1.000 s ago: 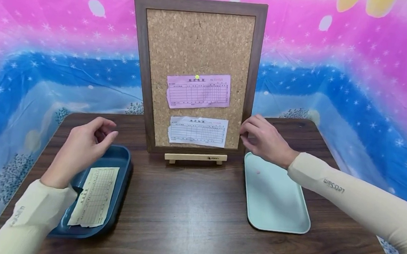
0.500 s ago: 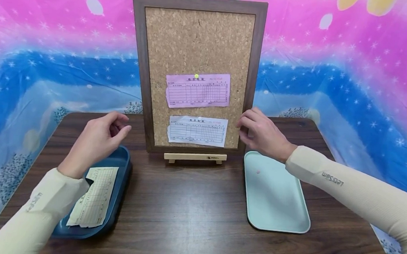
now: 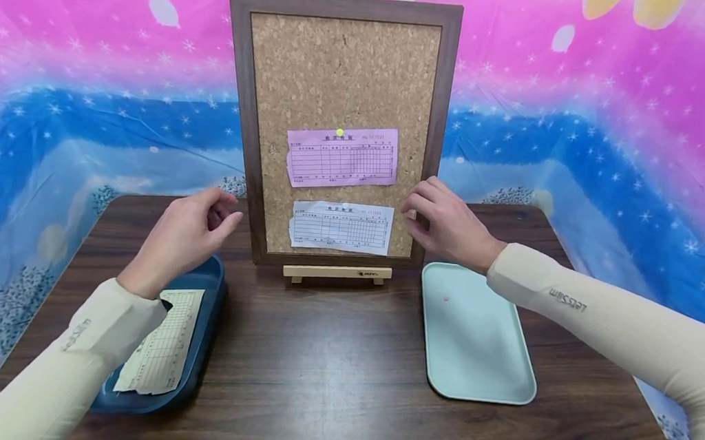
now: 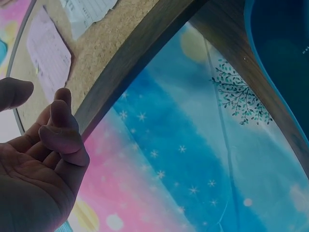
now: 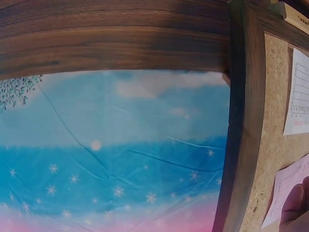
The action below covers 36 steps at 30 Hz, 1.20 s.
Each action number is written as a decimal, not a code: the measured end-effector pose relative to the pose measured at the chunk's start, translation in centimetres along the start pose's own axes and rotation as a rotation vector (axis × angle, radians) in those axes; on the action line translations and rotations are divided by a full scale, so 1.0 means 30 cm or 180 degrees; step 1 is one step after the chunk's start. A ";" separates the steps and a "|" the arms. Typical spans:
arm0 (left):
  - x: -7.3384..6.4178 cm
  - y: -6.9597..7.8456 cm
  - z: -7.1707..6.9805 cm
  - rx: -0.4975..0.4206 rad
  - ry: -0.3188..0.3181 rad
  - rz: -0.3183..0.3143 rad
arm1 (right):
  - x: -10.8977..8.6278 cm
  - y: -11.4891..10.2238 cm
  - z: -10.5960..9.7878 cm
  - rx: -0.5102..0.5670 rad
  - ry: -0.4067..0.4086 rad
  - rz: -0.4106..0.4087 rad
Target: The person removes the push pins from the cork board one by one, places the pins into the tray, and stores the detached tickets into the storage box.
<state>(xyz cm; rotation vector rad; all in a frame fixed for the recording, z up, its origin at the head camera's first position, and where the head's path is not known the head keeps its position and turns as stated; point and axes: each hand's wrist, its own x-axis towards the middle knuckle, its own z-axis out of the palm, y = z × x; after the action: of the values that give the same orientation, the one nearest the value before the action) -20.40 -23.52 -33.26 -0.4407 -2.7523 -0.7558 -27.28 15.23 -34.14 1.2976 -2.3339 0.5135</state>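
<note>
A framed corkboard [image 3: 342, 74] stands upright on a small wooden stand [image 3: 337, 272]. A pink receipt [image 3: 341, 160] is held on it by a yellow-green pushpin [image 3: 339, 132], with a white receipt [image 3: 341, 229] below; no fastening shows clearly there. My left hand [image 3: 183, 238] hovers left of the board, above the blue tray; in the left wrist view its fingers curl loosely, thumb apart, around nothing. My right hand [image 3: 451, 224] is at the board's right edge, near the white receipt, fingers loosely bent with nothing visible in them. In the right wrist view only fingertips [image 5: 294, 203] show.
The deep blue tray [image 3: 216, 299] at left holds a pale yellow receipt [image 3: 169, 344], partly hidden by my forearm. A pale green tray [image 3: 484, 361] at right has a tiny pinkish spot [image 3: 446, 298]. Patterned cloth [image 3: 582, 148] hangs behind the dark wooden table [image 3: 314, 396].
My left hand has moved right and slightly up, toward the board. My right hand has shifted left and up, now over the board's right edge. Receipts and trays stay put.
</note>
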 end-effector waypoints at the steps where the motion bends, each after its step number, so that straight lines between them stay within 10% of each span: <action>1: 0.003 0.002 0.003 0.0009 -0.0010 -0.0005 | 0.004 -0.002 -0.001 0.0011 -0.0001 -0.0015; 36: 0.150 0.056 0.105 -0.0170 0.0121 -0.0240 | 0.110 0.012 0.018 -0.0189 -0.0035 0.0032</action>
<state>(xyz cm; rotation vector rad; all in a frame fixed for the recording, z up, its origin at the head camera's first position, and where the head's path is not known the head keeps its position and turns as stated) -24.47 -19.48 -33.69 -0.3313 -2.7319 -0.8485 -29.25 12.80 -32.92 1.2653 -2.3475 0.4379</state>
